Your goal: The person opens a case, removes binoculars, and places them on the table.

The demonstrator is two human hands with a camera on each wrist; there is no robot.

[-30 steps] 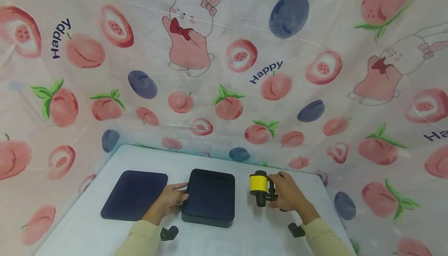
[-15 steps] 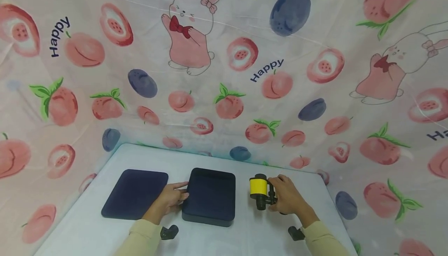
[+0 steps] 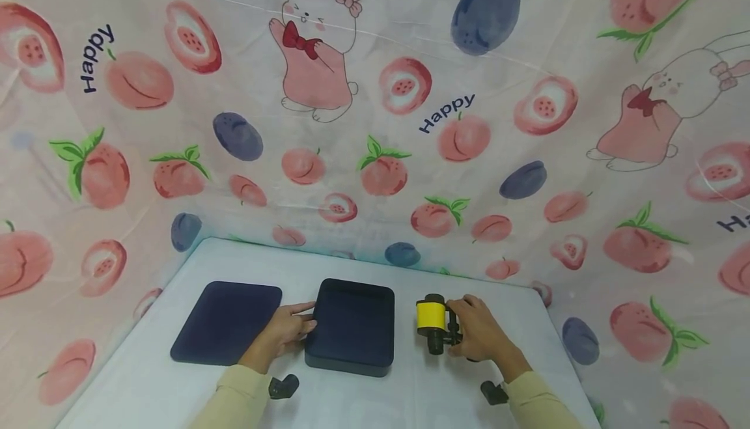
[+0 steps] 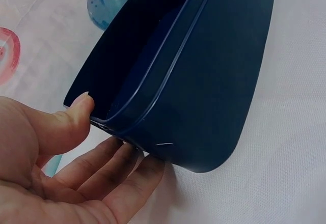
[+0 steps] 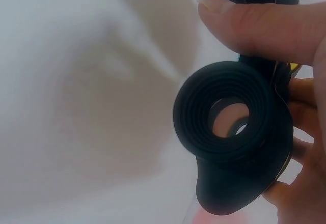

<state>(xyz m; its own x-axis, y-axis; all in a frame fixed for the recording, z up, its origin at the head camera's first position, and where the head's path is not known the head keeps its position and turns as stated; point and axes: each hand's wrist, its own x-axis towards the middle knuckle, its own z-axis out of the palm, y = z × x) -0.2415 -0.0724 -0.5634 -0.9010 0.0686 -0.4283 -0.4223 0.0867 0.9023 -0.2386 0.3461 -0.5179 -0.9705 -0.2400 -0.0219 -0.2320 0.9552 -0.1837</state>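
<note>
My left hand (image 3: 284, 329) pinches the left wall of a dark navy, rounded box (image 3: 347, 362) with an open top. In the left wrist view, the thumb (image 4: 76, 117) lies over the rim while the other fingers press the outer wall. My right hand (image 3: 482, 330) grips a pair of black and yellow binoculars (image 3: 431, 317) to the right of the box. One yellow barrel shows in the head view; the hand hides the other. In the right wrist view, a black eyepiece (image 5: 224, 113) faces the camera, and the thumb lies across the binoculars' middle.
A flat navy lid-like panel (image 3: 225, 321) lies on the white table (image 3: 381, 409) left of the box, partly behind the left forearm. Black wrist-worn pieces (image 3: 284, 387) show by both sleeves. A fruit-and-rabbit printed curtain (image 3: 351, 175) encloses the table's back and sides.
The binoculars and my right hand have shifted slightly nearer me, lower in the head view. My left hand and the box hold their places. The head view has tilted a little.
</note>
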